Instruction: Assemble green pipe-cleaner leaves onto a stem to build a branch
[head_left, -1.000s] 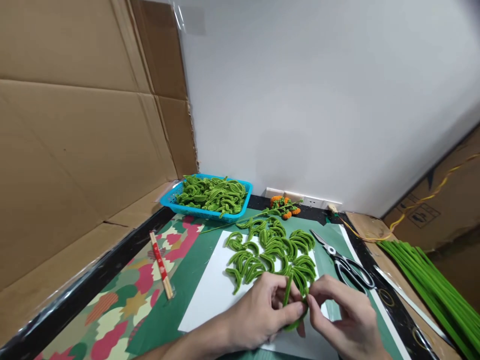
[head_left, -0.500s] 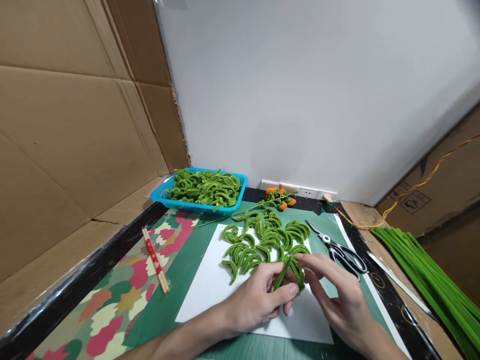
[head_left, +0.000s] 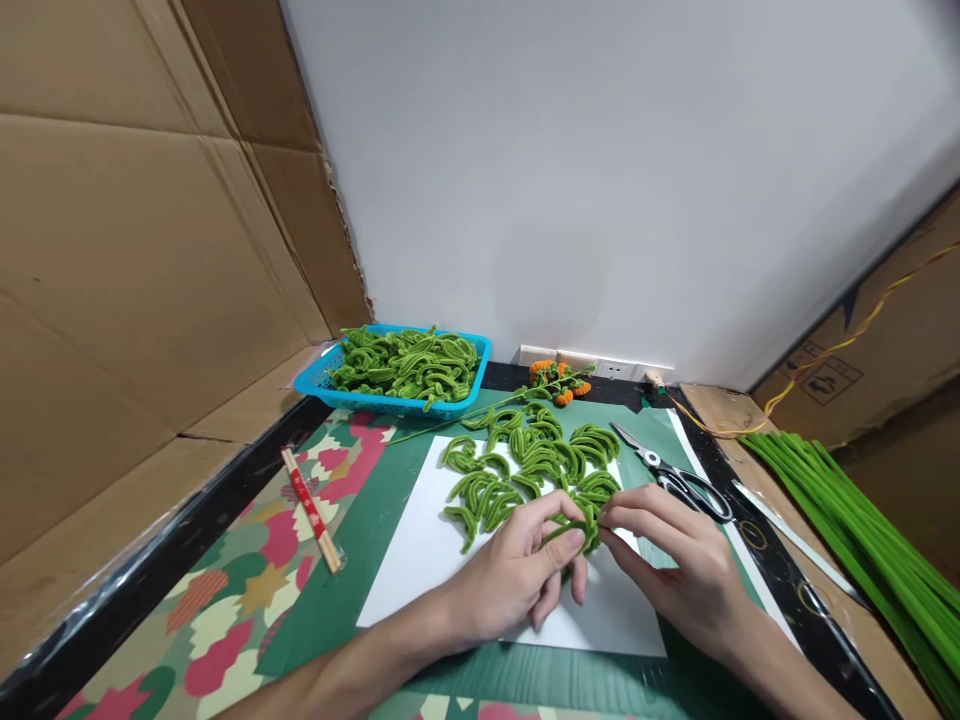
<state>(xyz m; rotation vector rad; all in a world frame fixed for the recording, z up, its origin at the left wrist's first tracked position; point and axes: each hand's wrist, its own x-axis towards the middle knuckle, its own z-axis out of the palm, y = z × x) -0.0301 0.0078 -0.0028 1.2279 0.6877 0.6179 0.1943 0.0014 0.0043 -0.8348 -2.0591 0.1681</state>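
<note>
My left hand [head_left: 517, 570] is closed round a bent green pipe cleaner piece [head_left: 574, 535], pinched between thumb and fingers. Thumb and fingertips of my right hand [head_left: 679, 550] come together at the right end of that piece. Whether it is one stem or several twisted together, I cannot tell. Curled green pipe cleaner pieces [head_left: 491, 492] lie in clusters just beyond my hands on a white sheet of paper [head_left: 409, 550]. To the right of them, black-handled scissors [head_left: 667, 472] rest with the blades pointing away and slightly left.
A blue basket [head_left: 390, 405] heaped with curled green pieces stands at the back left. Beside it lies a stem with orange fuzzy pieces [head_left: 559, 380]. Wrapped chopsticks [head_left: 311, 510] are at left, straight green pipe cleaners [head_left: 862, 540] at right. Cardboard [head_left: 150, 250] walls the left side.
My right fingers have closed to a pinch at the green piece. The strand standing up from my left hand now lies lower and bent. The view has shifted slightly.
</note>
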